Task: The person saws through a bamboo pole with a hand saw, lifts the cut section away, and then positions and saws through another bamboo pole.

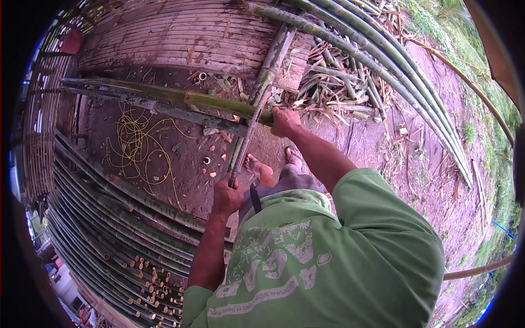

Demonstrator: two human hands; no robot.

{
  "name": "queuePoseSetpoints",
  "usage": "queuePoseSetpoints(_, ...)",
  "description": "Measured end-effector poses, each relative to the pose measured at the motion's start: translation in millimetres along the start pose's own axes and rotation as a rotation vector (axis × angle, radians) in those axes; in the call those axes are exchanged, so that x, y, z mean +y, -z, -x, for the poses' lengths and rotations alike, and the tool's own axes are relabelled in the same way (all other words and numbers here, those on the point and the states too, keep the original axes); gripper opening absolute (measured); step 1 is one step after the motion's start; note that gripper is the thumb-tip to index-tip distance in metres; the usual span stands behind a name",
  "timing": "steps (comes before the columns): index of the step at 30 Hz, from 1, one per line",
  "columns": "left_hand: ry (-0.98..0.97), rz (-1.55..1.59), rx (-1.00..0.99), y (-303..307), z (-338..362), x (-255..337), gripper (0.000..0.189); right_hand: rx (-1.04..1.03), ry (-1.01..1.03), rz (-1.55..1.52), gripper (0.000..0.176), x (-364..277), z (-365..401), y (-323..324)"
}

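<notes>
My right hand (286,121) is closed around the near end of a green bamboo pole (213,101), which stretches away to the left. My left hand (227,195), lower and closer to my body, is closed on the dark handle of a long, narrow, blade-like tool (252,121). That tool crosses the pole just left of my right hand; whether it is a saw or a knife I cannot make out. Beneath the pole runs a slanting bamboo support (273,60). A darker bamboo length (199,118) lies beside the held pole.
Stacked bamboo poles (126,218) fill the lower left. A tangled yellow cord (134,143) lies on the dirt. Several long poles (377,44) arch across the upper right, above bamboo offcuts (344,82). A slatted bamboo platform (164,38) is at the top. My sandalled feet (262,170) are below.
</notes>
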State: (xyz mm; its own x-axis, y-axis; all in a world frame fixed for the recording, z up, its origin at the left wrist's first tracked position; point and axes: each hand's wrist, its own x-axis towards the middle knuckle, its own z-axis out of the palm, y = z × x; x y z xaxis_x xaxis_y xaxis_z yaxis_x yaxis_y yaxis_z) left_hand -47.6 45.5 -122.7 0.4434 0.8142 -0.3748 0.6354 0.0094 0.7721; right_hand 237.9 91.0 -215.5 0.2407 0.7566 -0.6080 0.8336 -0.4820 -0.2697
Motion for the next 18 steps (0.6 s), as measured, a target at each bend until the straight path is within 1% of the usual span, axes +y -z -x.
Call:
queuePoseSetpoints(2,-0.009,-0.024,-0.02,-9.7,10.1,15.2,0.015,-0.027,-0.033,-0.011,0.035,18.8,23.4,10.5)
queuePoseSetpoints(5,-0.061,-0.052,-0.04,-40.6,17.9,34.9,0.015,0.021,-0.041,-0.047,0.036,69.0,45.9,-1.6)
queuePoseSetpoints(8,-0.093,-0.055,-0.046,-70.6,26.6,46.3,0.016,0.029,-0.07,-0.058,0.039,94.8,55.1,-8.1)
queuePoseSetpoints(9,-0.098,-0.053,-0.048,-77.5,28.9,50.3,0.016,0.022,-0.081,-0.065,0.04,97.1,59.2,-6.4)
queuePoseSetpoints(10,-0.086,-0.057,-0.04,-81.5,31.0,54.9,0.015,0.053,-0.047,-0.043,0.037,95.0,61.7,-5.4)
queuePoseSetpoints(12,-0.069,-0.068,-0.018,-84.2,32.6,68.6,0.013,0.047,-0.059,-0.049,0.034,90.7,57.3,-6.2)
queuePoseSetpoints(13,-0.046,-0.093,-0.044,-83.2,33.0,77.1,0.012,0.043,-0.064,-0.055,0.032,87.5,56.5,-5.1)
queuePoseSetpoints(14,-0.019,-0.119,-0.07,-80.2,34.7,86.3,0.011,0.025,-0.092,-0.062,0.027,84.8,58.4,-3.3)
queuePoseSetpoints(15,0.008,-0.147,-0.096,-77.4,36.5,93.2,0.01,0.026,-0.092,-0.065,0.026,83.0,61.3,-2.9)
queuePoseSetpoints(18,-0.001,-0.203,-0.083,-73.9,47.3,101.5,0.01,0.059,-0.082,-0.078,0.024,86.3,61.9,-4.8)
